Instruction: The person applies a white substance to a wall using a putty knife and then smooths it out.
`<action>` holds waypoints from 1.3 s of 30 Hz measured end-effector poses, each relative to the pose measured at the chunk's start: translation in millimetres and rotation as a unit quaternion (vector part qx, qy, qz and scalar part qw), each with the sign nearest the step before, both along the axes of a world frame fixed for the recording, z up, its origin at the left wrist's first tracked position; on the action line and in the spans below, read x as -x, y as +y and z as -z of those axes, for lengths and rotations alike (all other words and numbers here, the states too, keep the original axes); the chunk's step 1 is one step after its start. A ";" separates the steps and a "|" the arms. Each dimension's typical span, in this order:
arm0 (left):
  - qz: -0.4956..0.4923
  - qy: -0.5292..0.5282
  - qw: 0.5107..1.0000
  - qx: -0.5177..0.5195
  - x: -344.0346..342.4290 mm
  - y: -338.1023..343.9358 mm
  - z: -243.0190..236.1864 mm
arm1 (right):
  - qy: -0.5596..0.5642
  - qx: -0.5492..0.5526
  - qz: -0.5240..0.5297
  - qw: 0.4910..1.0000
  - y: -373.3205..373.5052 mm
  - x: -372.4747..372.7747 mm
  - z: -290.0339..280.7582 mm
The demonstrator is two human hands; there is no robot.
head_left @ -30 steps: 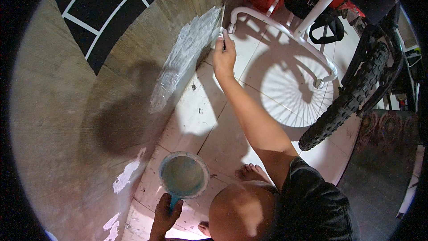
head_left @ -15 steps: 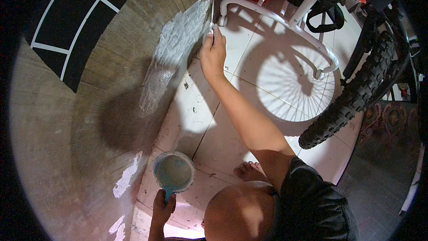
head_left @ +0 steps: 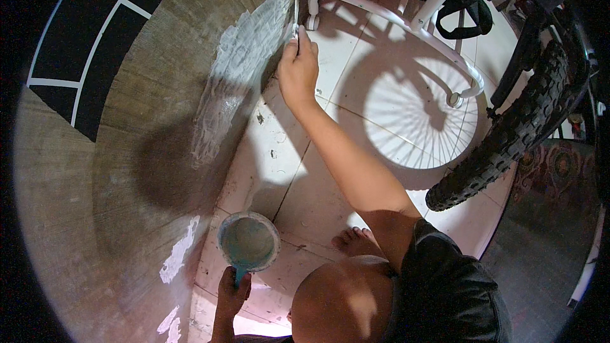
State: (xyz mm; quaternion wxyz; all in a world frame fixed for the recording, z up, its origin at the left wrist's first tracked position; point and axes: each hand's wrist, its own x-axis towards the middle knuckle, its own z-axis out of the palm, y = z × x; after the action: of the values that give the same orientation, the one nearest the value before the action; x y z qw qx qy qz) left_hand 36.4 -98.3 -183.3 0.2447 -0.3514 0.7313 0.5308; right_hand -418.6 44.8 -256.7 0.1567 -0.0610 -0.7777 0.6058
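Note:
My right hand (head_left: 298, 73) is closed around a putty knife (head_left: 296, 11) whose thin blade is seen edge-on. The blade stands against the wall at the far end of a smeared white patch of filler (head_left: 244, 47), close to where wall and floor meet. Lower down, my left hand (head_left: 234, 292) grips the teal handle of a round dipper (head_left: 277, 242) and holds it above the floor. Greyish residue coats the dipper's inside; how much it contains I cannot tell.
The brown wall (head_left: 152, 89) bears smaller white patches (head_left: 180, 251) nearer me and black tiles (head_left: 105, 44) above. To the right are a white tubular metal frame (head_left: 381, 16) on the tiled floor (head_left: 292, 184) and a knobbly bicycle tyre (head_left: 502, 133). My foot (head_left: 356, 240) and bent knee are beside the dipper.
The view has shifted slightly. My right hand and the putty knife appear a little further left and up along the patch's edge; the left hand keeps the dipper nearly still.

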 end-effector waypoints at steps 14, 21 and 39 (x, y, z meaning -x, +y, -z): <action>-0.009 -0.003 1.000 -0.025 3.3 0.3 5.5 | 0.020 0.038 0.020 0.999 -2.5 8.6 0.3; -0.014 -0.011 1.000 -0.022 7.7 3.1 5.4 | 0.098 0.049 -0.044 0.993 -28.5 -19.1 7.6; -0.030 -0.015 0.999 -0.017 3.9 1.0 9.4 | 0.035 0.040 -0.107 0.993 -15.1 -41.0 3.2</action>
State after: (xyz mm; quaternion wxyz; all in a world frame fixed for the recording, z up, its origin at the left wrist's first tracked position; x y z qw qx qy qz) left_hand 32.5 -97.4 -192.7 0.2460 -0.3768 0.7076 0.5448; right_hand -377.6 29.7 -259.9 0.1156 0.0380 -0.7491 0.6511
